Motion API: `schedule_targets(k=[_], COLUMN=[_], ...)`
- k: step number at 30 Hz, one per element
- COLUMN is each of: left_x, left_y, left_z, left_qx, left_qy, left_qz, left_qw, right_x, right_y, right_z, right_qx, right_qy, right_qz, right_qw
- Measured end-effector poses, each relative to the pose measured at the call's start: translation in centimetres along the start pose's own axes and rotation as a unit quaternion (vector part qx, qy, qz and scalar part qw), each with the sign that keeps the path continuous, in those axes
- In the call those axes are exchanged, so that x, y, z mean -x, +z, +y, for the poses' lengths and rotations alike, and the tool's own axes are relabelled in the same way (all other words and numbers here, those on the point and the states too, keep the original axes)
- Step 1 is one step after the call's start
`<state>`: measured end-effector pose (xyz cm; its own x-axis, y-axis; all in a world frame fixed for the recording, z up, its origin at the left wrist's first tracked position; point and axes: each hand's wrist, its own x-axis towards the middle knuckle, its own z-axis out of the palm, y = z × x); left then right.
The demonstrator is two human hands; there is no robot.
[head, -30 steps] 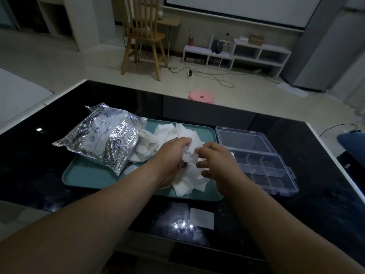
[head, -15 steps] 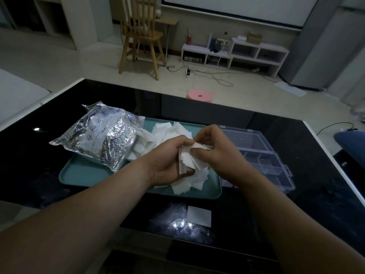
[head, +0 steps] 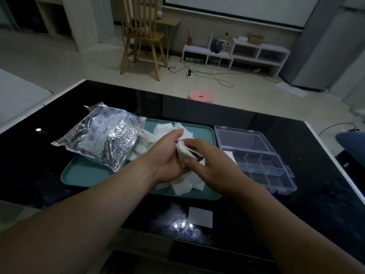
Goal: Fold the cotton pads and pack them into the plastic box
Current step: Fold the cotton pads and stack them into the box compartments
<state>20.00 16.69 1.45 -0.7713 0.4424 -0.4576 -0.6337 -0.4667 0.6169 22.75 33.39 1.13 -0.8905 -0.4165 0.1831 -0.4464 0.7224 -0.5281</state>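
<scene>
Landmark: I place everything off the teal tray [head: 83,175] on the black table [head: 316,155].
Held pad: a crumpled cotton pad [head: 182,150] sits between both hands, raised over the tray's right half.
Left hand [head: 167,155]: fingers curled round the pad's left side, thumb on top, gripping it.
Right hand [head: 213,163]: fingers bent in and pinching the pad's right edge; I can't make out the exact fold.
Plastic box [head: 262,167]: just off the tray's right edge, lid thrown open on the far side, compartments facing up.
Box axis: the compartment rows run roughly left to right, pointing away from the tray.
Key relation: the box lies to the right of the hands, so I judge the right hand nearer for the drop.
Loose pads [head: 185,186]: heaped on the tray under the hands, spilling toward its near-right corner.
Foil bag [head: 102,137]: lying over the tray's far-left corner.
Stray pad [head: 200,217]: flat on the table, just off the tray's near edge.
</scene>
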Motion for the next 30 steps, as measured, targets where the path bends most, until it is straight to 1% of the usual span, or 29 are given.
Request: schedule_targets(k=[4, 7, 9, 11, 12, 13, 15, 17, 19, 21, 24, 25, 27, 29, 30], left_x=[0.3, 0.5, 0.6, 0.4, 0.2, -0.2, -0.5, -0.2, 0.1, 0.3, 0.2, 0.2, 0.2, 0.4, 0.6], left_y=[0.4, 0.7, 0.8, 0.8, 0.7, 0.5, 0.3, 0.5, 0.8, 0.9, 0.6, 0.5, 0.6, 0.8, 1.0], left_z=[0.0, -0.2, -0.4, -0.5, -0.6, -0.8, -0.9, -0.8, -1.0, -1.1, -0.9, -0.9, -0.8, -0.8, -0.8], left_qx=[-0.015, -0.012, -0.014, 0.021, 0.038, 0.044, 0.043, 0.035, 0.013, 0.0, 0.023, 0.03, 0.03, 0.02, 0.016], left_qy=[0.005, 0.005, 0.012, 0.017, 0.019, 0.022, 0.024, 0.026, 0.034, 0.033, 0.033, 0.039, 0.05, 0.054, 0.057], left_qz=[-0.019, -0.047, -0.041, -0.005, 0.015, 0.036, 0.054, 0.042, 0.03, 0.039, 0.052, 0.048, 0.023, -0.032, -0.041], left_qw=[1.0, 0.999, 0.999, 1.0, 0.999, 0.998, 0.997, 0.998, 0.999, 0.999, 0.998, 0.998, 0.998, 0.998, 0.997], right_x=[-0.4, -0.6, -0.7, -0.8, -0.7, -0.7, -0.4, -0.2, 0.0, 0.0, -0.4, -0.4, -0.1, 0.1, 0.1], right_y=[0.5, 0.6, 0.3, -0.3, -0.5, -0.7, -0.5, 0.1, 0.7, 0.8, 0.6, 0.5, 0.5, 0.6, 0.9], right_z=[-0.3, -0.3, -0.2, -0.2, -0.3, -0.3, -0.2, -0.5, -1.1, -1.5, -1.5, -1.5, -1.7, -2.1, -2.2], right_qx=[-0.055, -0.139, -0.225, -0.326, -0.354, -0.348, -0.264, -0.205, -0.19, -0.182, -0.193, -0.184, -0.127, -0.03, 0.02], right_qy=[0.029, 0.075, 0.133, 0.184, 0.202, 0.211, 0.198, 0.165, 0.122, 0.1, 0.136, 0.142, 0.112, 0.041, 0.01], right_qz=[0.011, 0.059, 0.103, 0.141, 0.153, 0.161, 0.165, 0.145, 0.126, 0.139, 0.183, 0.194, 0.197, 0.159, 0.127], right_qw=[0.998, 0.986, 0.96, 0.917, 0.9, 0.899, 0.929, 0.954, 0.966, 0.968, 0.954, 0.953, 0.966, 0.986, 0.992])
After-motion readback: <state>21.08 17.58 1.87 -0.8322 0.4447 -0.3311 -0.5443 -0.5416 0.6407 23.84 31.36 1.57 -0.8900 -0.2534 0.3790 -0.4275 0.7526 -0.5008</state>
